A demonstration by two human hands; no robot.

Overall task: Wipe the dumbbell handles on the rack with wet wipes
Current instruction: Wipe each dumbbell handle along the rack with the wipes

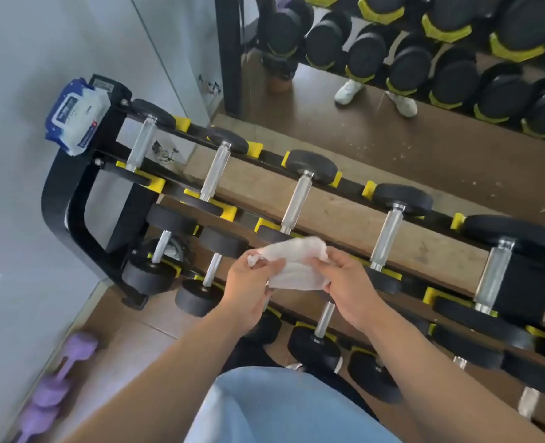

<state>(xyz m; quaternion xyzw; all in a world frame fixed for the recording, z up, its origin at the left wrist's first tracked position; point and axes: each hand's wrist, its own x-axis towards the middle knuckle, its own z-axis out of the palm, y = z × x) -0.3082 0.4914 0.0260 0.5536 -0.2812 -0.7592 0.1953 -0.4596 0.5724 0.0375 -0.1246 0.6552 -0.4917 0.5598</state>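
Note:
A black rack (70, 199) with yellow cradles holds several black dumbbells with steel handles, such as one top-row handle (296, 203) and another to its right (387, 236). Both hands hold one white wet wipe (291, 266) stretched between them, above the rack's front rail. My left hand (248, 289) pinches the wipe's left end. My right hand (351, 282) grips its right end. The wipe touches no handle. A blue and white pack of wet wipes (74, 115) lies on the rack's left end post.
A mirror behind the rack reflects more dumbbells and white shoes (349, 91). Purple dumbbells (54, 388) lie on the floor at the lower left, beside the white wall. Lower rows of the rack hold further dumbbells (315, 350).

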